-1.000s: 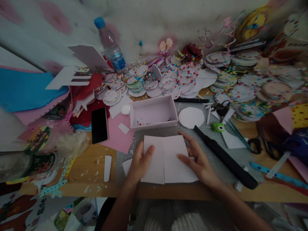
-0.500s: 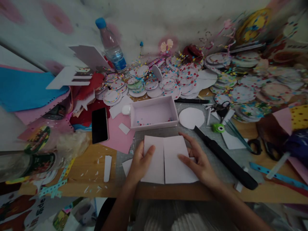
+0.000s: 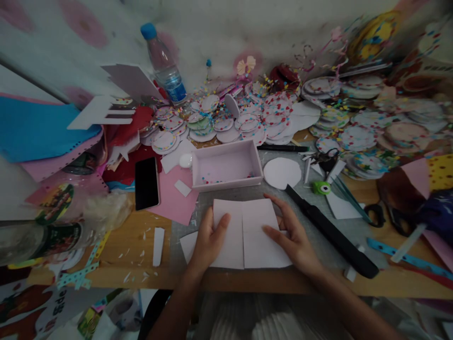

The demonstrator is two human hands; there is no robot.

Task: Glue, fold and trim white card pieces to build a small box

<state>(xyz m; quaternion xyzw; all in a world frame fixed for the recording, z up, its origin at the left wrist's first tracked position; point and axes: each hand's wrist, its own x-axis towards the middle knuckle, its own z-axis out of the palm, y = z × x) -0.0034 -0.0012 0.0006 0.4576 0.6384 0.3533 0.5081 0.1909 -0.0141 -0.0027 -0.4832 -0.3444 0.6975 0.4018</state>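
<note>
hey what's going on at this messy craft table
A person holds white paper between both hands, the left hand and right hand gripping opposite sides. A line runs down its middle. Just beyond stands an open pale box with small coloured bits inside. A phone lies to the left, a long black tool to the right.

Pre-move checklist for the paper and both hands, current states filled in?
1. Left hand on white paper: ok, thumb over its left part.
2. Right hand on paper: ok, thumb over its right part.
3. Paper in one piece across the centre line: cannot tell.
4. Long black tool clear of both hands: ok, it lies right of the right hand.
5. Table free of scraps: not ok, a white strip lies left of the left hand.
</note>
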